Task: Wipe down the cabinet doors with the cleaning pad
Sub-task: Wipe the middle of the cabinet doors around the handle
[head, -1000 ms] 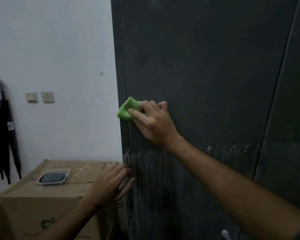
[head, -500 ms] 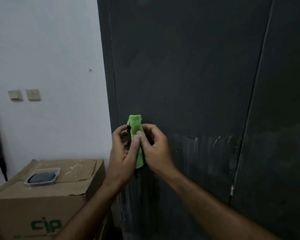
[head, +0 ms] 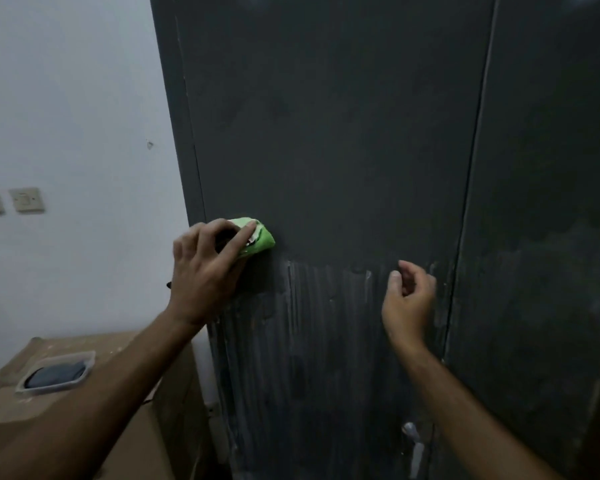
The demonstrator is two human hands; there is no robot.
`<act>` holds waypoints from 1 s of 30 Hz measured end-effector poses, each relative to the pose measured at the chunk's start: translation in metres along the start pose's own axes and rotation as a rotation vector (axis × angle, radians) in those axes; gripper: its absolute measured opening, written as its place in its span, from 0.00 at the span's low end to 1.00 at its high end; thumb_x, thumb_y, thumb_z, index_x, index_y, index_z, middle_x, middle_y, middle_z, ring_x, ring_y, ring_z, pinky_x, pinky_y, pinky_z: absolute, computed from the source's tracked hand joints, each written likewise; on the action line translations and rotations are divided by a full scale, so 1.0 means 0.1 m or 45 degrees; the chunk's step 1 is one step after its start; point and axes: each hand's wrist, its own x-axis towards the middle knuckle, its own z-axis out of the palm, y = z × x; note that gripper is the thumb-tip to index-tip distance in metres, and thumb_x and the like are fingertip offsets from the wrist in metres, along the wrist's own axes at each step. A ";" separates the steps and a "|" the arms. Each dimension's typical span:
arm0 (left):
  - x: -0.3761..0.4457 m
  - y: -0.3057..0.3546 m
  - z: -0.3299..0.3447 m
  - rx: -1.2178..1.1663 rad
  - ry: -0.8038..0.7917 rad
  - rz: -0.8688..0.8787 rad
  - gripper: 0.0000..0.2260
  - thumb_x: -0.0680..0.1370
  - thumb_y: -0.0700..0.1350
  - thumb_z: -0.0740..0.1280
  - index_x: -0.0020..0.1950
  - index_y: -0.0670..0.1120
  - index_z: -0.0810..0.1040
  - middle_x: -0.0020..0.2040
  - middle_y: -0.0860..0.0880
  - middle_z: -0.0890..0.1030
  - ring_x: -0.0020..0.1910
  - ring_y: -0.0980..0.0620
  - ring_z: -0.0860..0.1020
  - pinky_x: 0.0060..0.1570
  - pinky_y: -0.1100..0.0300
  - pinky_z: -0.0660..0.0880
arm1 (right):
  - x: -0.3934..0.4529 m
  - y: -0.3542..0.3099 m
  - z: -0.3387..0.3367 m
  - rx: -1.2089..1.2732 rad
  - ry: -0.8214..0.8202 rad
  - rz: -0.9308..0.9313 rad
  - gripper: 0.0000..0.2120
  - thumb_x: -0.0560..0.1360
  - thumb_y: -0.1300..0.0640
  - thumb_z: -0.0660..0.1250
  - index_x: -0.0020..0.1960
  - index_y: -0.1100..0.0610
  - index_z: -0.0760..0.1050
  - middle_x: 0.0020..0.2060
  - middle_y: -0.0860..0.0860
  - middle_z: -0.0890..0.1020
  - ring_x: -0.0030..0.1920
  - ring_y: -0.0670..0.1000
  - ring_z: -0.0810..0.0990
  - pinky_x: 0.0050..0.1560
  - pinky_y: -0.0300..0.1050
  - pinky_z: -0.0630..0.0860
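Cabinet doors of dark grey painted panel [head: 343, 150] fill the view, the lower part of the left one streaked with pale vertical smears [head: 326, 323]; the bright green folded cleaning pad [head: 258, 239] is pressed against that door near its left edge, just above the streaked zone, gripped by the left hand [head: 205, 268] with thumb and fingers curled round it; the right hand [head: 407, 297] hangs near the seam between the doors [head: 465, 237], fingers loosely curled, holding nothing. The grip looks like a pinch on a bunched pad; pressing hard could make it unfold or slip free; a pad bunched this small may also merely spread the residue, leaving fresh streaks; working so close to the edge, the pad could skid off onto the white wall [head: 66, 116].
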 end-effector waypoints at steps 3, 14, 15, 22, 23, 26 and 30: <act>-0.27 0.13 0.15 0.020 -0.076 0.376 0.21 0.85 0.54 0.60 0.77 0.48 0.70 0.67 0.41 0.71 0.60 0.38 0.72 0.56 0.44 0.72 | -0.03 0.18 -0.07 -0.068 0.030 0.038 0.10 0.80 0.62 0.66 0.60 0.56 0.78 0.57 0.49 0.72 0.54 0.51 0.78 0.48 0.23 0.70; 0.05 0.41 0.37 0.026 0.038 0.256 0.28 0.78 0.46 0.73 0.77 0.46 0.70 0.66 0.41 0.69 0.59 0.38 0.69 0.54 0.43 0.73 | 0.02 0.61 -0.54 -0.431 0.061 0.116 0.21 0.82 0.59 0.65 0.74 0.61 0.71 0.67 0.56 0.70 0.62 0.49 0.71 0.58 0.33 0.64; -0.08 0.47 0.39 0.045 -0.014 0.472 0.28 0.78 0.44 0.72 0.77 0.47 0.69 0.66 0.42 0.69 0.58 0.39 0.70 0.53 0.45 0.75 | 0.01 0.64 -0.57 -0.439 0.031 0.118 0.22 0.82 0.59 0.65 0.75 0.61 0.70 0.68 0.56 0.69 0.60 0.46 0.70 0.57 0.29 0.63; 0.40 0.43 0.40 0.032 0.093 0.064 0.22 0.83 0.48 0.68 0.78 0.49 0.73 0.66 0.42 0.69 0.59 0.38 0.70 0.55 0.44 0.67 | 0.18 0.83 -0.79 -0.645 -0.125 -0.122 0.23 0.81 0.54 0.66 0.75 0.58 0.71 0.72 0.55 0.66 0.71 0.56 0.66 0.64 0.45 0.65; 0.48 0.51 0.42 0.028 0.135 -0.071 0.22 0.84 0.49 0.68 0.77 0.48 0.73 0.66 0.42 0.69 0.59 0.38 0.69 0.55 0.44 0.67 | 0.20 0.87 -0.83 -0.682 -0.137 -0.164 0.25 0.81 0.52 0.66 0.76 0.56 0.69 0.75 0.54 0.63 0.74 0.56 0.63 0.67 0.46 0.64; 0.35 0.74 0.48 0.030 0.057 0.239 0.24 0.82 0.47 0.69 0.77 0.46 0.71 0.66 0.42 0.68 0.59 0.38 0.69 0.54 0.43 0.69 | 0.32 1.01 -0.94 -0.803 -0.262 -0.264 0.33 0.80 0.44 0.65 0.81 0.53 0.58 0.82 0.51 0.51 0.80 0.56 0.53 0.72 0.52 0.58; 0.19 0.75 0.45 0.094 -0.072 0.895 0.18 0.86 0.42 0.57 0.75 0.48 0.70 0.64 0.43 0.76 0.54 0.42 0.77 0.50 0.50 0.78 | 0.52 1.23 -1.11 -1.060 -0.484 -0.443 0.42 0.80 0.37 0.60 0.84 0.54 0.44 0.82 0.55 0.38 0.82 0.59 0.42 0.78 0.59 0.51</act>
